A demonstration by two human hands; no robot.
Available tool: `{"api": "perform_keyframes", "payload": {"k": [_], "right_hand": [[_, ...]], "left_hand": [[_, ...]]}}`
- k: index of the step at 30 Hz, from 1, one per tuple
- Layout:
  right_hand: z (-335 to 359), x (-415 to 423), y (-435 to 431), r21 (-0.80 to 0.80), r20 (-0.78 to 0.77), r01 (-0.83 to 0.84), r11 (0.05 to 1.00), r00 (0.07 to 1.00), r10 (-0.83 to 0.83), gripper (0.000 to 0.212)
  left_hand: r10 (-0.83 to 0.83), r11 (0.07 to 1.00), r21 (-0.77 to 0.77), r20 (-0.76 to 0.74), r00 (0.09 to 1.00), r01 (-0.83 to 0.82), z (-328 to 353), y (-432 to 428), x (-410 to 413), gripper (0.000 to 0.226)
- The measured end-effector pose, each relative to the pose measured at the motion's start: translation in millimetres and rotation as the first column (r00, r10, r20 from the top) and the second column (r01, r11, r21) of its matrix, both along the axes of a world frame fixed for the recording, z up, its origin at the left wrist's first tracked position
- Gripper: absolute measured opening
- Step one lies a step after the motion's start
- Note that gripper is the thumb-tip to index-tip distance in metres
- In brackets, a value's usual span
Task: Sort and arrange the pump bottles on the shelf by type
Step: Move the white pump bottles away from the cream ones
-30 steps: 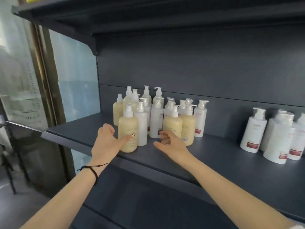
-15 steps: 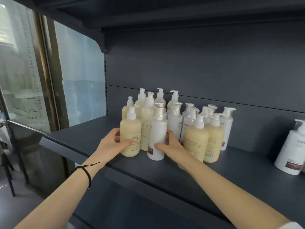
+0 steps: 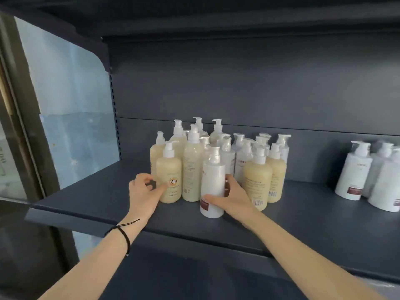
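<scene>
White cylindrical plastic pump bottle (image 3: 213,176) is standing at the front of the mixed cluster on the dark grey metal shelf (image 3: 97,198). Right hand (image 3: 234,198) is curling its fingers (image 3: 230,180) round the lower body. Left hand (image 3: 142,192) is gripping the cream rounded pump bottle (image 3: 170,169). Judgement: lifting straight up is keeping the neighbouring pumps safe.

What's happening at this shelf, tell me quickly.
A person is sorting pump bottles on a shelf. Their right hand grips a white bottle at the front of a mixed cluster of cream and white bottles. The left hand touches a cream bottle at the cluster's left with its thumb; a full grip isn't clear. More white bottles stand apart at the right.
</scene>
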State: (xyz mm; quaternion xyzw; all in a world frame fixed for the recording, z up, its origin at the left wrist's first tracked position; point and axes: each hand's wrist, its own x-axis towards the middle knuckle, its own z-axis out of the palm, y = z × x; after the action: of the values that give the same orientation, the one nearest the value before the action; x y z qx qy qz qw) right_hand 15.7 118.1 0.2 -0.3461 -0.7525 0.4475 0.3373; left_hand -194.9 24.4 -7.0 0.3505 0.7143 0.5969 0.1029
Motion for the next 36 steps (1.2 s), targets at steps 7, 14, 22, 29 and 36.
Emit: {"api": "perform_keyframes", "payload": {"k": [7, 14, 22, 29, 36], "right_hand": [[-3.6, 40.9, -20.5, 0.025, -0.02, 0.124, 0.992, 0.992, -0.124, 0.067], [-1.5, 95.1, -19.8, 0.033, -0.022, 0.228, 0.973, 0.974, -0.227, 0.067], [3.2, 139.5, 0.8, 0.003, -0.01, 0.148, 0.989, 0.989, -0.148, 0.058], [4.6, 178.9, 29.5, -0.021, 0.007, 0.143, 0.99, 0.99, -0.143, 0.059], [3.2, 198.3, 50.5, -0.061, -0.017, 0.123, 0.991, 0.992, -0.124, 0.055]], "left_hand": [[-0.235, 0.965, 0.085, -0.135, 0.963, 0.247, 10.0, -0.5, 61.3, 0.009], [-0.465, 0.884, -0.151, -0.179, 0.867, 0.443, 7.1, 47.5, 104.7, 0.057], [-0.279, 0.954, 0.031, -0.275, 0.92, 0.298, 47.1, 105.3, 127.5, 0.049], [-0.2, 0.969, 0.124, -0.109, 0.974, 0.213, 47.2, 119.8, 132.2, 0.047], [-0.106, 0.991, 0.06, -0.191, 0.976, 0.119, 38.2, 129.5, 129.8, 0.059]]}}
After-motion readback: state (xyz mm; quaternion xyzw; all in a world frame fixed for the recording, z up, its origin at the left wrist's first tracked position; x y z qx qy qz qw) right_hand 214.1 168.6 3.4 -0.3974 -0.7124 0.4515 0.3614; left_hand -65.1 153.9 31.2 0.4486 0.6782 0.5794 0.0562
